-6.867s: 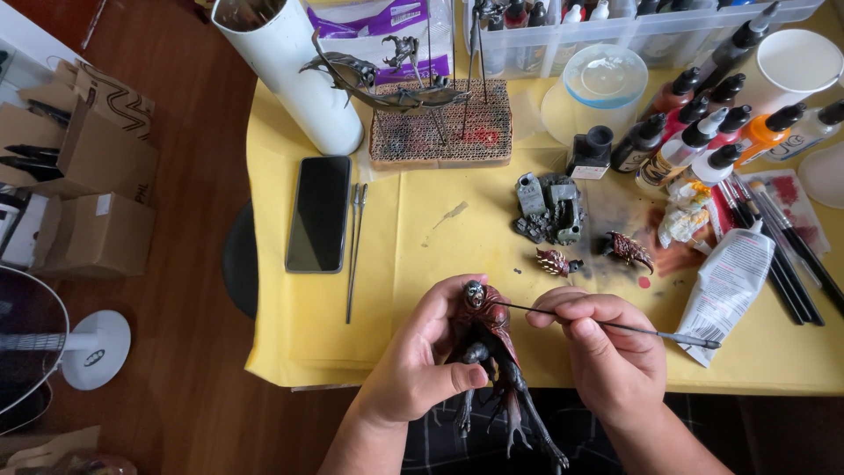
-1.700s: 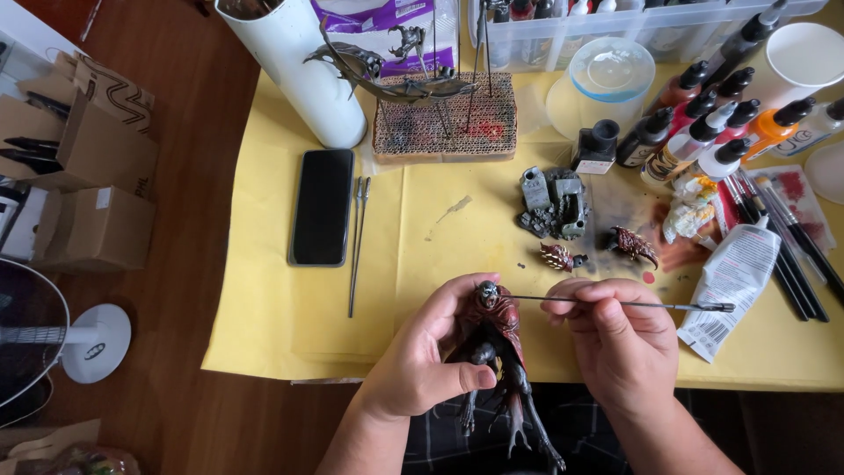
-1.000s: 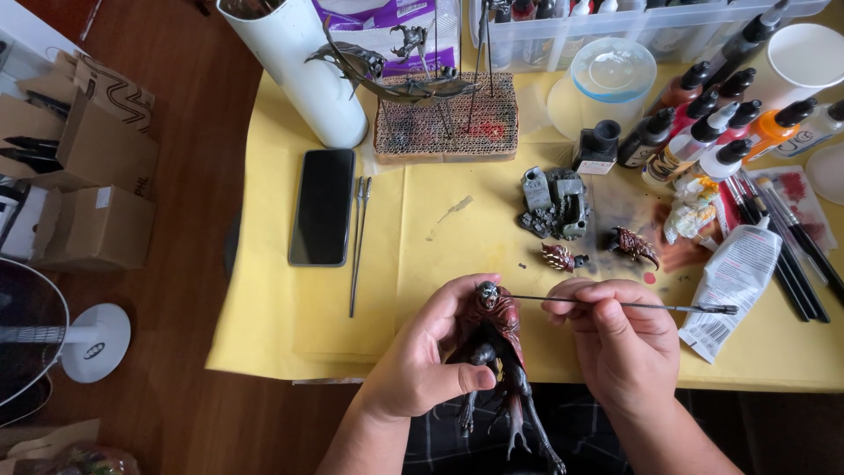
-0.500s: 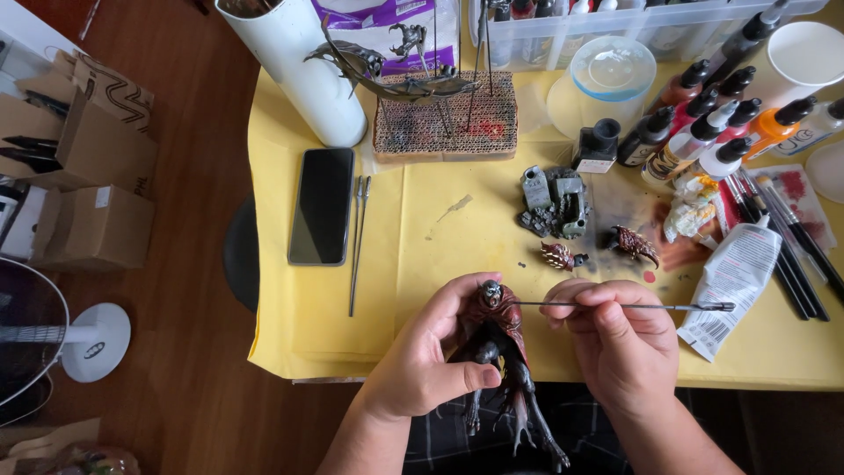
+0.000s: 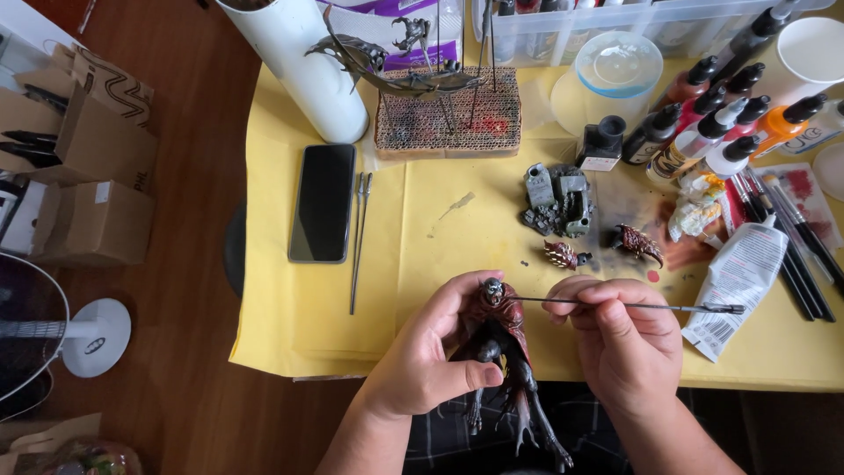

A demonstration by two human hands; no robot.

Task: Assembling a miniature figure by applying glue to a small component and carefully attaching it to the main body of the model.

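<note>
My left hand point(image 5: 422, 369) grips a dark red and grey monster figurine point(image 5: 501, 347) at the near edge of the yellow-covered table point(image 5: 299, 325), thumb across its body. Its pale skull-like head sits at the top, legs hanging down over my lap. My right hand point(image 5: 629, 339) pinches a thin paintbrush point(image 5: 615, 305) held level, its tip touching the figurine's head, its dark handle end pointing right.
A black phone point(image 5: 323, 202) and tweezers point(image 5: 359, 237) lie to the left. A cardboard block point(image 5: 448, 114) bears a winged model. Grey rubble base point(image 5: 556, 198), small spiky parts point(image 5: 635, 242), paint bottles point(image 5: 703, 132), a water cup point(image 5: 618, 75), a white tube point(image 5: 737, 281), brushes at right.
The figurine and both hands have stayed near the table's front edge. The brush tip stays at the figurine's head, with only slight shifts of hands and view.
</note>
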